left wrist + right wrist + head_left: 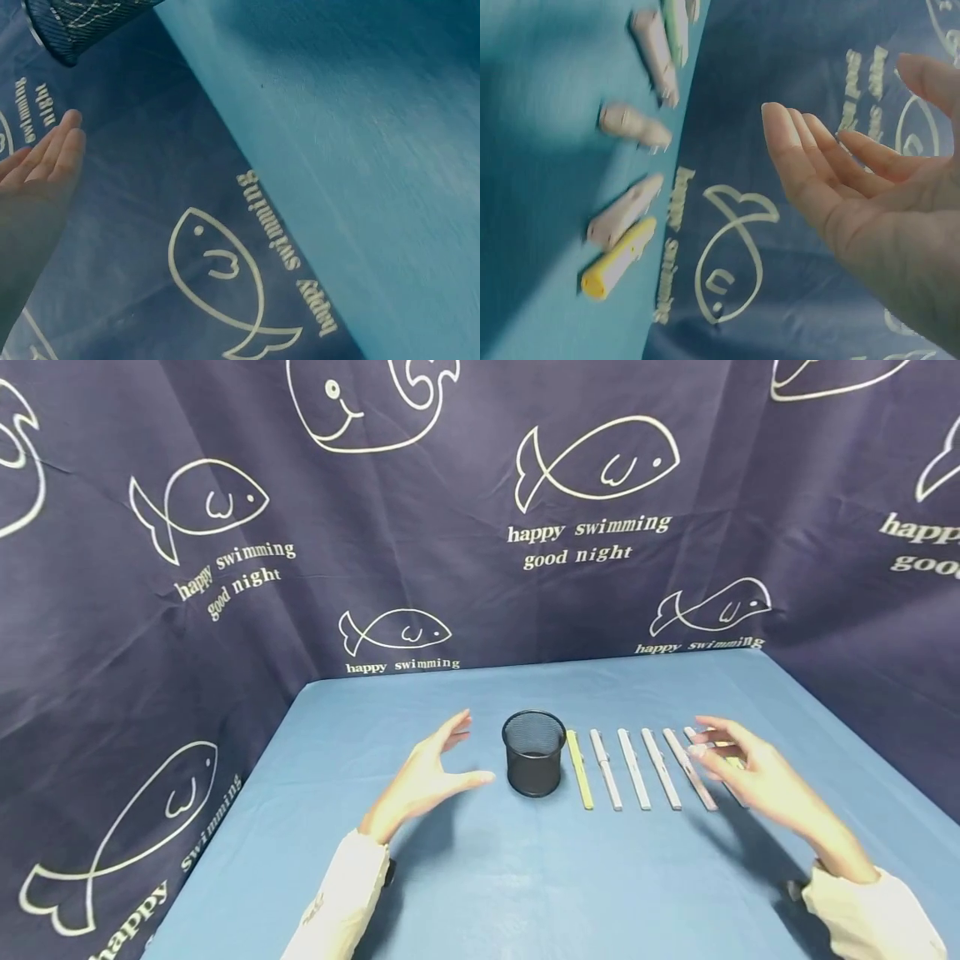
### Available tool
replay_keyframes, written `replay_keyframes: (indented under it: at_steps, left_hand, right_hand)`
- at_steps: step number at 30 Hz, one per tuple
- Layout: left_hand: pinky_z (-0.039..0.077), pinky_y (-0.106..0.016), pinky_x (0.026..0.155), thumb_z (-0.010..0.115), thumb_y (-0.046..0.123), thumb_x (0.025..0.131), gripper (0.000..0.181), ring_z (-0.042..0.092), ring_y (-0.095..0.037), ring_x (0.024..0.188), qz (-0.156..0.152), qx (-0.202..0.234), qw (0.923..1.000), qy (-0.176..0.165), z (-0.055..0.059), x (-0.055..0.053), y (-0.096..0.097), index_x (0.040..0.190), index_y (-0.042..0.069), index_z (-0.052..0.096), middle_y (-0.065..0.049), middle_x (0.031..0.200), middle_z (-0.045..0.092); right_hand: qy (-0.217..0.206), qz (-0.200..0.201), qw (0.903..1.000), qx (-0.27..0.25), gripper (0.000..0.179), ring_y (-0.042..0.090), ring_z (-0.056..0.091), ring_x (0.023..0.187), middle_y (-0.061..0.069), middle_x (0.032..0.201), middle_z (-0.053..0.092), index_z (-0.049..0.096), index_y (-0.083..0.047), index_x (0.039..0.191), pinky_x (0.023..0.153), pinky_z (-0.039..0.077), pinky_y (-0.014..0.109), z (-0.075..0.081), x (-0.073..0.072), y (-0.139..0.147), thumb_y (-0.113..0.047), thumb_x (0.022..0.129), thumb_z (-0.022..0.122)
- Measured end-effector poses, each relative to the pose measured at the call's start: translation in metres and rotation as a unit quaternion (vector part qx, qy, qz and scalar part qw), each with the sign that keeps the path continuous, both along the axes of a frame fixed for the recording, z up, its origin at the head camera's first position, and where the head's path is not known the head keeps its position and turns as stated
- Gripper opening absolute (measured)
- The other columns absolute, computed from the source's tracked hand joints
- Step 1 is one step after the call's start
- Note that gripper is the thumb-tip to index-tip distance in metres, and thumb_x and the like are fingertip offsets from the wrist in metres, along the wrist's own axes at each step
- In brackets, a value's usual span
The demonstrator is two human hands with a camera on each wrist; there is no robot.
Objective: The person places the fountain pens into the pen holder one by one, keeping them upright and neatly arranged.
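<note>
A black mesh pen cup (534, 772) stands upright on the table. To its right, pens lie side by side in a row: a yellow pen (580, 770), a pale pink pen (606, 770), a pale green pen (633, 768) and several more. My left hand (427, 770), fingers and thumb spread apart, is left of the cup with nothing in it. Over the row's right end is my right hand (761, 777), its fingers relaxed; it hides part of the last pens. In the right wrist view its palm (877, 232) is bare, and a yellow pen (616, 259) lies beyond.
A blue cloth covers the table (480, 877). Dark blue curtains (465, 543) with white fish drawings and lettering hang behind and at both sides. The cup's rim (49, 45) shows at the top of the left wrist view.
</note>
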State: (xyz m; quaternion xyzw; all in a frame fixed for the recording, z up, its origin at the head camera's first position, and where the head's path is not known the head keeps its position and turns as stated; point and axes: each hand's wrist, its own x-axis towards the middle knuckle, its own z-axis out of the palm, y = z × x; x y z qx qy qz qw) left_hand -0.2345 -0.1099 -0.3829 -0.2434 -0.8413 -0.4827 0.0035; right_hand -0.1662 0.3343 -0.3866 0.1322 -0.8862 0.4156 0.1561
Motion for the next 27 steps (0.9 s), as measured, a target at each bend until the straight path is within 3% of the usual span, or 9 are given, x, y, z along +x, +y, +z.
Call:
replay_keyframes:
  at_steps: [5,7,10,16,18,22,27]
  left_hand:
    - [0.040,-0.050,0.113,0.090,0.033,0.081,0.094,0.053,-0.025,0.137,-0.021,0.015,0.9994,-0.024,-0.003,-0.020,0.010,0.159,0.016,0.041,-0.004,0.150,0.055]
    - [0.040,-0.050,0.114,0.090,0.031,0.081,0.093,0.054,-0.027,0.136,-0.031,0.022,0.9987,-0.033,-0.006,-0.025,0.013,0.159,0.014,0.041,-0.006,0.149,0.055]
    - [0.039,-0.051,0.114,0.090,0.030,0.081,0.092,0.055,-0.028,0.135,-0.040,0.027,0.9978,-0.045,-0.010,-0.031,0.016,0.158,0.015,0.041,-0.006,0.148,0.056]
    - [0.039,-0.053,0.114,0.089,0.033,0.082,0.092,0.054,-0.026,0.135,-0.058,0.034,0.9959,-0.059,-0.017,-0.038,0.022,0.159,0.016,0.040,-0.010,0.151,0.054]
    - [0.039,-0.053,0.113,0.088,0.032,0.082,0.092,0.055,-0.026,0.135,-0.065,0.036,0.9955,-0.058,-0.018,-0.039,0.025,0.159,0.016,0.040,-0.010,0.151,0.054]
    - [0.040,-0.049,0.114,0.088,0.032,0.083,0.093,0.055,-0.026,0.135,-0.077,0.033,0.9950,-0.056,-0.019,-0.040,0.031,0.159,0.015,0.039,-0.008,0.149,0.056]
    - [0.040,-0.047,0.114,0.089,0.030,0.082,0.094,0.055,-0.025,0.134,-0.079,0.029,0.9945,-0.061,-0.019,-0.041,0.034,0.159,0.015,0.039,-0.010,0.148,0.057]
  right_hand:
    - [-0.059,-0.023,0.9980,0.003,0.052,-0.007,0.062,0.088,0.031,0.121,0.060,0.043,0.014,0.144,0.069,0.060,0.026,0.003,-0.017,0.025,-0.011,0.103,0.063]
    - [-0.081,-0.032,0.9961,0.012,0.053,-0.009,0.061,0.086,0.035,0.121,0.059,0.041,0.016,0.144,0.069,0.060,0.028,0.002,-0.024,0.035,-0.012,0.104,0.062]
    - [-0.117,-0.040,0.9920,0.025,0.054,-0.004,0.062,0.088,0.037,0.120,0.059,0.039,0.019,0.144,0.070,0.061,0.031,-0.001,-0.033,0.049,-0.012,0.105,0.061]
    - [-0.182,-0.055,0.9813,0.027,0.062,0.033,0.070,0.098,0.040,0.121,0.056,0.033,0.022,0.144,0.074,0.062,0.037,-0.007,-0.041,0.068,-0.018,0.106,0.059]
    - [-0.198,-0.054,0.9785,0.021,0.063,0.038,0.069,0.101,0.041,0.121,0.055,0.031,0.023,0.144,0.075,0.062,0.038,-0.010,-0.043,0.072,-0.017,0.106,0.060]
    - [-0.228,-0.055,0.9720,0.016,0.064,0.039,0.067,0.102,0.041,0.120,0.055,0.029,0.024,0.144,0.076,0.062,0.039,-0.013,-0.045,0.078,-0.016,0.105,0.060]
    - [-0.254,-0.054,0.9655,0.018,0.065,0.030,0.068,0.098,0.040,0.121,0.056,0.029,0.023,0.144,0.075,0.062,0.038,-0.015,-0.053,0.081,-0.016,0.104,0.062]
